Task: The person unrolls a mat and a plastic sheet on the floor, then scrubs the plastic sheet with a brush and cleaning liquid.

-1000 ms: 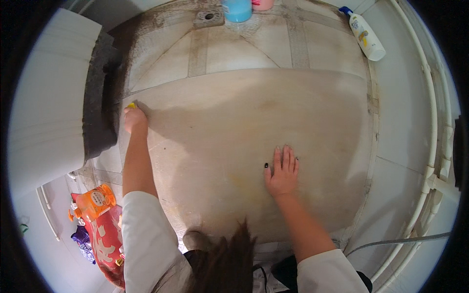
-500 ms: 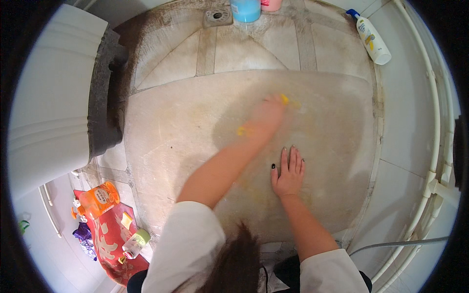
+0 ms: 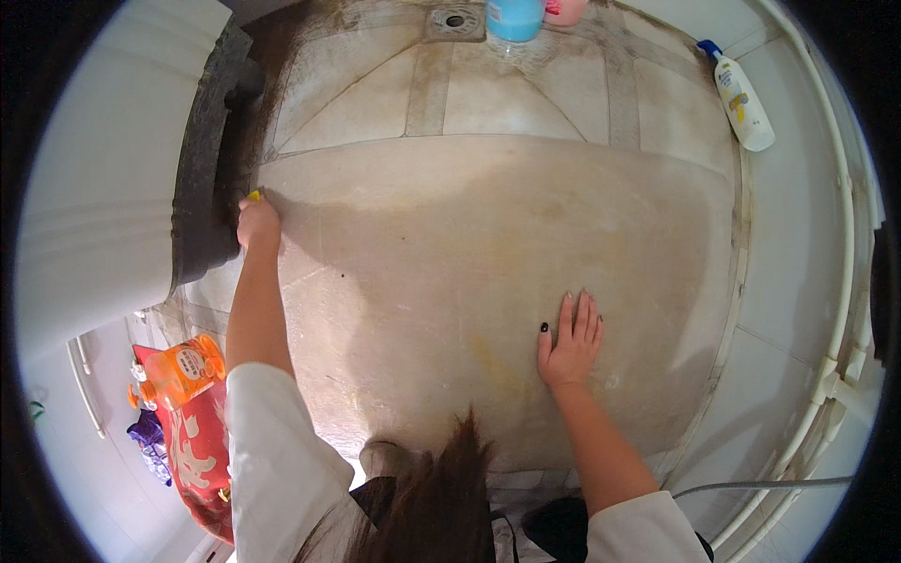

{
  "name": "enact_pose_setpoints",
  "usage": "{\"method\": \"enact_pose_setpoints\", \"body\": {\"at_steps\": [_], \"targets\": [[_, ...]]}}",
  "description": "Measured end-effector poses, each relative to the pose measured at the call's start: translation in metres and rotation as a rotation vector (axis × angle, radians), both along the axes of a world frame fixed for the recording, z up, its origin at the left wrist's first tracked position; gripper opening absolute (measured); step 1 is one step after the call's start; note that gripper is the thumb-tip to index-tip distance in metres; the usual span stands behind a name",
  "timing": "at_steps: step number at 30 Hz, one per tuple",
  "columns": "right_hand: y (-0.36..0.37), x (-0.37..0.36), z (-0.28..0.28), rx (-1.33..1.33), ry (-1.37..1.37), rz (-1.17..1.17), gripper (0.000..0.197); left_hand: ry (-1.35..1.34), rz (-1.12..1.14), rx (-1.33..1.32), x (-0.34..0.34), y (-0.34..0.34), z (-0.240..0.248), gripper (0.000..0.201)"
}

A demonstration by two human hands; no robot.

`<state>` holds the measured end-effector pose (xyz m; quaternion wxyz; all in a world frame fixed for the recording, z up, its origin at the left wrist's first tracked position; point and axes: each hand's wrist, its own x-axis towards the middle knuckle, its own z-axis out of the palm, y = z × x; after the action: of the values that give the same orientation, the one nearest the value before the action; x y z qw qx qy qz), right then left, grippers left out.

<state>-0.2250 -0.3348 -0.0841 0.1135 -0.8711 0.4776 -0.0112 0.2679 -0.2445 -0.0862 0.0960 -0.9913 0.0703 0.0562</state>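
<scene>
My left hand [image 3: 258,223] is closed at the far left edge of a large beige mat [image 3: 441,253], beside the dark base of a white cabinet-like unit. A bit of a small yellow thing [image 3: 253,195] shows at its fingertips; most of it is hidden, so I cannot tell its kind. My right hand [image 3: 570,352] lies flat on the mat's right part, fingers stretched forward and holding nothing. Faint yellowish stains and a few dark specks mark the mat.
Grimy floor tiles lie beyond the mat, with a drain [image 3: 455,22], a tub of blue liquid [image 3: 514,19] and a pink container [image 3: 565,10]. A white pump bottle [image 3: 744,103] lies far right. At left, an orange bottle [image 3: 183,372] lies by a red patterned cloth [image 3: 195,464].
My left hand has swept from the middle of the mat to its left edge with the yellow thing. My right hand stays flat on the mat. The view has shifted slightly.
</scene>
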Motion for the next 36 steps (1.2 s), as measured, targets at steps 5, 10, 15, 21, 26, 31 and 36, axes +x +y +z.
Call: {"method": "enact_pose_setpoints", "body": {"at_steps": [5,10,15,21,26,31,36], "targets": [[-0.002,-0.004,0.002,0.017,0.059,-0.02,0.055,0.041,-0.029,-0.09,-0.029,-0.059,0.002,0.043],[-0.005,-0.008,0.0,0.03,0.075,-0.034,0.056,0.182,-0.43,-0.035,-0.113,-0.143,0.013,0.04],[-0.002,-0.005,-0.003,0.032,0.035,-0.028,0.057,0.384,-0.751,-0.125,-0.218,-0.176,0.023,0.027],[-0.004,-0.009,-0.006,0.053,0.024,-0.028,0.056,0.551,-1.446,-0.197,-0.33,-0.085,0.017,0.02],[-0.005,-0.007,0.002,0.087,-0.036,-0.066,0.054,0.624,-1.604,-0.049,-0.306,-0.022,0.028,0.022],[-0.003,-0.009,0.0,0.079,-0.06,-0.045,0.052,0.596,-1.223,0.096,-0.256,-0.079,0.015,0.026],[-0.003,-0.004,0.002,0.066,-0.092,-0.045,0.054,-0.078,-0.966,-0.047,-0.165,-0.135,0.006,0.034]]}}
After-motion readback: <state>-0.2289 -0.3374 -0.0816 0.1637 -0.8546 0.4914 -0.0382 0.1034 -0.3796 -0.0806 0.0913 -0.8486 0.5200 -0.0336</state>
